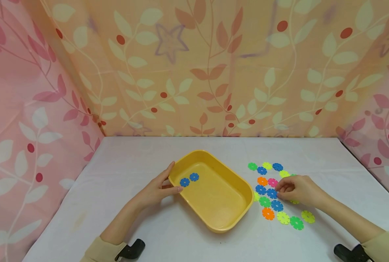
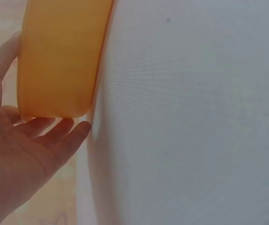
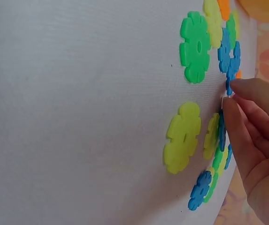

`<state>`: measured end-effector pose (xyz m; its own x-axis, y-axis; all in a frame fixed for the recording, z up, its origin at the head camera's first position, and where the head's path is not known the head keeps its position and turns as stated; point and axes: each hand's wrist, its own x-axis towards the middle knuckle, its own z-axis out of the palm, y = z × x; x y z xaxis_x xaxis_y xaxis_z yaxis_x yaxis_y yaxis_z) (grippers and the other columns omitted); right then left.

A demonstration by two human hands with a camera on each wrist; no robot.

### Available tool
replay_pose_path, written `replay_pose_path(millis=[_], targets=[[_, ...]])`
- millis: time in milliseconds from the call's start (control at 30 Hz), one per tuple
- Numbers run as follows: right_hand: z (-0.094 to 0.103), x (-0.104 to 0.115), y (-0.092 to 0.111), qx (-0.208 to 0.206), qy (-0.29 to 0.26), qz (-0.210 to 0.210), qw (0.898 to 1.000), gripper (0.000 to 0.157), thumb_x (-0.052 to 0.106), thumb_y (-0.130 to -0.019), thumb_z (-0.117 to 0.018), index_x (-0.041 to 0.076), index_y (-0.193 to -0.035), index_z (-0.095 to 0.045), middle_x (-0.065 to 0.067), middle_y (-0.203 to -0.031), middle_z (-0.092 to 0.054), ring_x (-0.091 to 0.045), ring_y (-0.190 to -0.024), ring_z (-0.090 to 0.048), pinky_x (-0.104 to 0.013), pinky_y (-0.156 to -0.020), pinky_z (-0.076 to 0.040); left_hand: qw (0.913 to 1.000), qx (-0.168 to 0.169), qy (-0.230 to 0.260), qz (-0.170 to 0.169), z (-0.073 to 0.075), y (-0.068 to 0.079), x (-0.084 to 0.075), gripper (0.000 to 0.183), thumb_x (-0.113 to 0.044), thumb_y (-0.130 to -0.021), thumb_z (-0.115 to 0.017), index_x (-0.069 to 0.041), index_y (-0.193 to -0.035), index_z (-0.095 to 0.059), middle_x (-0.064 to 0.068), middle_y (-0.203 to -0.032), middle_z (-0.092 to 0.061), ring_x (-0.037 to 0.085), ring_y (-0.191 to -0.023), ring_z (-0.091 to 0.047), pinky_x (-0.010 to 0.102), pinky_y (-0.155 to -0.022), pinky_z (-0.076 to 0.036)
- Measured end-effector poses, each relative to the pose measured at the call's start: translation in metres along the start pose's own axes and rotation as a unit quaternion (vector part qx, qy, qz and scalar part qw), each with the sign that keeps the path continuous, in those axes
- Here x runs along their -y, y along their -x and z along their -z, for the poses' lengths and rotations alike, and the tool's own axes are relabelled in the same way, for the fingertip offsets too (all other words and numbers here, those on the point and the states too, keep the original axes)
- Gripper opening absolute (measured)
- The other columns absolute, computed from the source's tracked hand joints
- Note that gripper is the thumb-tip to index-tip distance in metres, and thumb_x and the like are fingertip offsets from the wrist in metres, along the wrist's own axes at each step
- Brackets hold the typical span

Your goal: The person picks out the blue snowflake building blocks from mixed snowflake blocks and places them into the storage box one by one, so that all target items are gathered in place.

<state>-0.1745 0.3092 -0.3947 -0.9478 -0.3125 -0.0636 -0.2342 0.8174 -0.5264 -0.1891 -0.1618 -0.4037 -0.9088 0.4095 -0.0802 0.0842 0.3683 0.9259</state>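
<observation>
My left hand (image 1: 160, 187) holds the left corner of a shallow yellow plastic tray (image 1: 214, 225), thumb over its near rim. In the left wrist view, fingertips rest against the tray's wall (image 2: 61, 61). Two blue flower-shaped discs (image 1: 189, 179) lie inside, near that corner. My right hand (image 1: 297, 190) is low over a spread of notched plastic discs, its fingers curled. Its thumb and index fingertips are right at the edge of a blue disc (image 1: 272, 193); I cannot tell whether they pinch it. Another blue disc (image 3: 222, 133) is partly behind the index finger in the right wrist view.
Around the right hand lie green (image 1: 297, 223), yellow (image 1: 308, 217), orange (image 1: 268, 214) and pink discs (image 1: 272, 182) on the white-covered table (image 1: 155, 236). Patterned cloth (image 1: 207, 72) hangs behind the table and at both sides. Black wrist devices (image 1: 133, 249) sit at both cuffs.
</observation>
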Motion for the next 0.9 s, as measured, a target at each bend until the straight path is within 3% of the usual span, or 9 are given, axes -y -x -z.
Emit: replay_pose_path(millis=[633,900], targets=[[-0.0014,-0.0032,0.0001,0.006,0.011,0.034,0.999,0.017,0.024,-0.081,-0.080,0.014,-0.093,-0.072,0.010,-0.073,-0.057,-0.009,-0.069,-0.051,-0.020,-0.060,-0.048,1.0000,0.000,-0.001,-0.005,-0.0001,0.0005,-0.0016,0.098,-0.034,-0.086,-0.075,-0.023,-0.158,-0.010,0.004,-0.162,-0.013,0.030,-0.133,-0.044,0.040,-0.105,-0.040],[-0.0016,-0.0025,0.0008,-0.012,0.008,0.021,1.000,0.019,0.026,-0.081,-0.081,0.013,-0.092,-0.073,0.009,-0.072,-0.059,-0.009,-0.067,-0.052,-0.020,-0.058,-0.049,0.9999,0.009,0.003,-0.014,0.0003,-0.0002,0.0001,0.098,-0.031,-0.088,-0.074,-0.019,-0.158,-0.008,0.006,-0.162,-0.012,0.031,-0.133,-0.044,0.042,-0.106,-0.038]])
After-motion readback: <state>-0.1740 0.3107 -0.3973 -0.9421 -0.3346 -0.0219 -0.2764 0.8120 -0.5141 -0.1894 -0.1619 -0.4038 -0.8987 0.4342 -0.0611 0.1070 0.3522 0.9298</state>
